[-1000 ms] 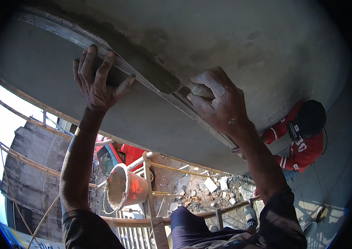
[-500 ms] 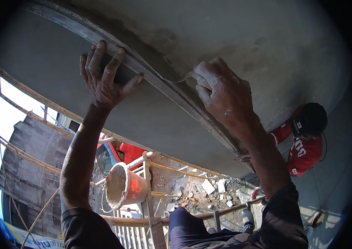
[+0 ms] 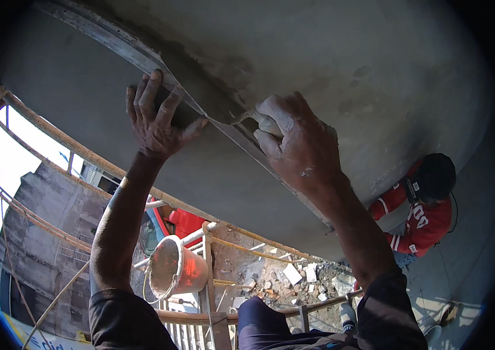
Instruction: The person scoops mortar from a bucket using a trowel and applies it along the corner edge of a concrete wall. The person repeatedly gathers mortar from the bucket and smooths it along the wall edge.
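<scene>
Left hand (image 3: 157, 129) spread and braced, its fingertips at the lower edge of the metal straightedge (image 3: 120, 46), grasping nothing around; right hand (image 3: 303, 139) closed, thumb and fingers wrapped about the handle of a trowel (image 3: 209, 100); the trowel lies just to the right of the left hand, its thin blade flat along the straightedge, one edge meeting or overlapping it, though which cannot be told; the straightedge runs obliquely from upper left to lower right across a grey plastered surface (image 3: 370, 99).

Degree of completion, as judged from appearance: the broad areas on either side of the straightedge look coated and fairly even; a darker, damp-looking band along its upper side seems the part left unfinished; the straightedge is still in place, and the edge it covers cannot be assessed.

Beyond the hands, a trousered knee (image 3: 262, 319); a handled bucket (image 3: 194, 269), tilted in view, beside the scaffold rail (image 3: 107, 163); at right, a co-worker (image 3: 425, 224) in red sleeves and dark cap, arms toward the surface; farther off, rubble (image 3: 293, 273) on the ground, a red vehicle (image 3: 189, 223) partly hidden, and a weathered grey building (image 3: 55, 224).
</scene>
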Tool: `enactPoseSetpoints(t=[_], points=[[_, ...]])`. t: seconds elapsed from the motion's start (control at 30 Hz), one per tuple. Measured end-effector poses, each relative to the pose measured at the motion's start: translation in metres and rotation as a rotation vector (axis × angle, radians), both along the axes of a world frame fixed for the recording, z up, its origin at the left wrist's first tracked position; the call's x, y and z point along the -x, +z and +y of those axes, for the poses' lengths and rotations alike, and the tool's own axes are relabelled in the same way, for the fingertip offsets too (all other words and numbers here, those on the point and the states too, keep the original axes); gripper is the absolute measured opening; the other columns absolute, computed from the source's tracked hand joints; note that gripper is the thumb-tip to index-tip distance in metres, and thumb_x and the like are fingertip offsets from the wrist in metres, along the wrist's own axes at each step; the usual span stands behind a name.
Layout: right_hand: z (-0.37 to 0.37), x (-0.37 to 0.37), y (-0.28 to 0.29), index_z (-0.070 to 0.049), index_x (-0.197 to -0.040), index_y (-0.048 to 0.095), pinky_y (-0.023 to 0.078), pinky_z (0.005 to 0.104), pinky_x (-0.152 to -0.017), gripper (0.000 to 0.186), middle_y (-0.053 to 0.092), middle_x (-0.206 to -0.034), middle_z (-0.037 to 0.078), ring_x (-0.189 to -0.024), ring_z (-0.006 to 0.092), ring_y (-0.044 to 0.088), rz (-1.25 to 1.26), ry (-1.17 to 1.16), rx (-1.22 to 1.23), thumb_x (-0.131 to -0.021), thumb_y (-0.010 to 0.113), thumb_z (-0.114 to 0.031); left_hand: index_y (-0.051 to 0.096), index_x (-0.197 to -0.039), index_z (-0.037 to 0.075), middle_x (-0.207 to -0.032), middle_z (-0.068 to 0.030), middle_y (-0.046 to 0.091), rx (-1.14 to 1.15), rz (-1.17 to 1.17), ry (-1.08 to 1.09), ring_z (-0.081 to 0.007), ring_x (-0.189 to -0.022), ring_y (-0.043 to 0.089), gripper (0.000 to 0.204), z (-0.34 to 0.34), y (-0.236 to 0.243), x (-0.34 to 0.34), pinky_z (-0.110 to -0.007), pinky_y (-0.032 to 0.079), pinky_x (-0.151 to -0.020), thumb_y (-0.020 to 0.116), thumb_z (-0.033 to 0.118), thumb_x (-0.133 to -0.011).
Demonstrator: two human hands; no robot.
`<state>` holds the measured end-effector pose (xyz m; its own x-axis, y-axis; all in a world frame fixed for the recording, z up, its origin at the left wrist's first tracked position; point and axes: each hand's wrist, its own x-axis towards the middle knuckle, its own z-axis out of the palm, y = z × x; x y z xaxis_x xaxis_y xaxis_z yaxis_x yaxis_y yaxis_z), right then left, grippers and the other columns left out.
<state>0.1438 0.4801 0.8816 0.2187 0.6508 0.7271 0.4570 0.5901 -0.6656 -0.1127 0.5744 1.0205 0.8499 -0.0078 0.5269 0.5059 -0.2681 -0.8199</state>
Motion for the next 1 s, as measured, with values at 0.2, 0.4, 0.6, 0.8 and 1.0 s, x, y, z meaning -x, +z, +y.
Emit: enactPoseSetpoints(t=[0.2,0.4,0.6,0.8,1.0], points=[[0.010,-0.011,0.031,-0.011,-0.114,0.063,0.056,0.0443,-0.088,0.033,0.066,-0.113,0.011,-0.102,0.0320,0.069,0.074,0.015,-0.205,-0.086,0.077,-0.017,0.059,-0.138,0.027,-0.151,-0.0133,0.044,0.011,-0.014,-0.003,-0.0359,-0.140,0.045,0.079,0.000,0.000,0.000,-0.060,0.029,-0.116,0.074,0.075,-0.077],[0.034,-0.022,0.004,-0.009,-0.115,0.063,0.055,0.0422,-0.089,0.034,0.067,-0.114,0.012,-0.102,0.0287,0.069,0.119,0.095,0.159,-0.086,0.076,-0.019,0.056,-0.145,0.023,-0.154,-0.0174,0.043,0.018,-0.004,-0.039,-0.0383,-0.143,0.041,0.085,-0.001,-0.001,-0.003,-0.062,0.027,-0.117,0.080,0.067,-0.076],[0.038,-0.010,0.003,-0.012,-0.116,0.065,0.057,0.0459,-0.089,0.034,0.067,-0.114,0.013,-0.102,0.0330,0.071,0.028,0.088,0.035,-0.086,0.075,-0.023,0.058,-0.143,0.023,-0.153,-0.0176,0.044,0.011,-0.005,-0.040,-0.0382,-0.142,0.043,0.083,-0.002,-0.001,-0.002,-0.061,0.028,-0.117,0.080,0.067,-0.076],[0.035,-0.025,0.048,-0.010,-0.116,0.066,0.057,0.0459,-0.088,0.035,0.069,-0.110,0.014,-0.101,0.0329,0.071,0.040,0.197,0.011,-0.085,0.074,-0.024,0.058,-0.143,0.023,-0.153,-0.0183,0.044,0.016,-0.002,-0.054,-0.0383,-0.141,0.043,0.082,-0.002,-0.001,-0.002,-0.061,0.026,-0.118,0.079,0.067,-0.077],[0.046,-0.019,0.050,-0.012,-0.113,0.065,0.057,0.0467,-0.084,0.033,0.067,-0.107,0.013,-0.098,0.0325,0.071,0.165,0.133,-0.094,-0.085,0.076,-0.024,0.058,-0.143,0.024,-0.154,-0.0175,0.043,0.032,-0.014,-0.025,-0.0384,-0.142,0.042,0.083,-0.004,-0.001,-0.003,-0.062,0.026,-0.118,0.079,0.068,-0.076]])
